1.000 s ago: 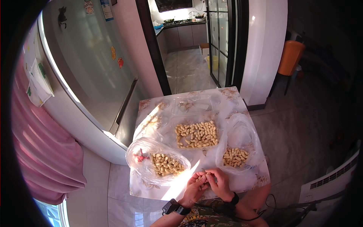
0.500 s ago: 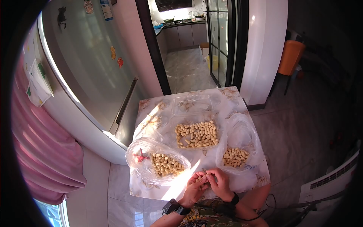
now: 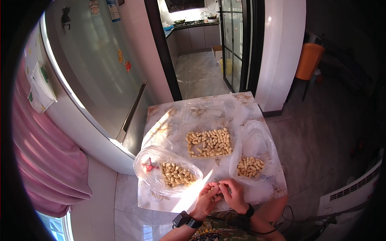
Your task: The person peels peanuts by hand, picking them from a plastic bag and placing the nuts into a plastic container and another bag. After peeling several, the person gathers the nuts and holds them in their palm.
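Close to the table's near edge, my left hand [image 3: 206,201] is closed around peanuts [image 3: 217,197], partly covered by the fingers. My right hand [image 3: 235,197] meets it, fingertips pinched on a peanut at the left hand's fingertips. Left of the hands lies a clear plastic bag [image 3: 144,176] with peanuts in shell and a red tie on it. Beyond them is a clear plastic box [image 3: 183,150] holding a layer of peanuts. A second clear bag [image 3: 257,134] with a smaller heap of peanuts sits on the right.
The flower-patterned table [image 3: 257,195] carries everything. The box's clear lid [image 3: 205,111] lies open at the far side. A fridge [image 3: 108,72] stands to the left and an orange chair [image 3: 309,61] to the right. A black cable [image 3: 283,225] hangs near the right leg.
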Tool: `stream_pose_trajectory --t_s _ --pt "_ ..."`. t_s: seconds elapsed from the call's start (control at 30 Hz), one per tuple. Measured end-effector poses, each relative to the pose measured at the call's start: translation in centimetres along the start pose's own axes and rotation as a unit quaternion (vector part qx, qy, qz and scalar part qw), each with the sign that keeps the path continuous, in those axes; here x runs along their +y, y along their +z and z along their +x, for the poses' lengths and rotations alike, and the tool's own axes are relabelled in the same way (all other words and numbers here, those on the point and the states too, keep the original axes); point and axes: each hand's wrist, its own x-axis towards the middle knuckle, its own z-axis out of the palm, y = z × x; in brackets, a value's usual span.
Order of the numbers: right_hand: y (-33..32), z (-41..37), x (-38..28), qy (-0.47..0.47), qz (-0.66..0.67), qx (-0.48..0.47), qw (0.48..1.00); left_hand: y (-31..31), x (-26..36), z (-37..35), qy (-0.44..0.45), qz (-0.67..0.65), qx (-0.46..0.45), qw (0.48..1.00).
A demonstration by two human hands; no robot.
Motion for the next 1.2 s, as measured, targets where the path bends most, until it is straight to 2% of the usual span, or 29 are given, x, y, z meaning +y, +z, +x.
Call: stream_pose_trajectory --t_s 0.2,0.77,0.83,0.87,0.97,1.0,1.03,1.2 --pt "-0.1 0.2 -0.6 0.007 0.020 -0.003 1.000 -1.1 0.0 0.5 -0.028 -0.035 -0.006 0.999" --pt "0.3 0.0 -0.8 0.002 -0.001 -0.014 1.000 -0.6 0.1 0.2 -0.024 -0.036 0.013 0.999" --pt "0.4 0.0 -0.7 -0.033 -0.021 0.016 0.999 -0.5 0.1 0.2 -0.019 -0.043 0.028 0.998" --pt "0.4 -0.1 -0.8 -0.032 -0.020 0.002 0.999 -0.7 0.0 0.2 -0.022 -0.043 0.013 0.999" --pt "0.2 -0.3 -1.3 -0.069 -0.057 0.041 0.995 -1.3 -0.3 0.3 -0.016 -0.049 -0.011 0.999" --pt "0.2 -0.4 -1.4 -0.069 -0.055 0.028 0.996 -1.3 -0.3 0.4 -0.015 -0.041 -0.029 0.999" --pt "0.1 -0.4 -1.5 -0.078 -0.070 0.024 0.994 -0.9 -0.1 0.2 -0.022 -0.043 -0.004 0.999" --pt "1.1 1.7 -5.1 -0.116 -0.068 -0.021 0.991 -0.4 0.2 -0.1 -0.027 -0.074 -0.001 0.997"
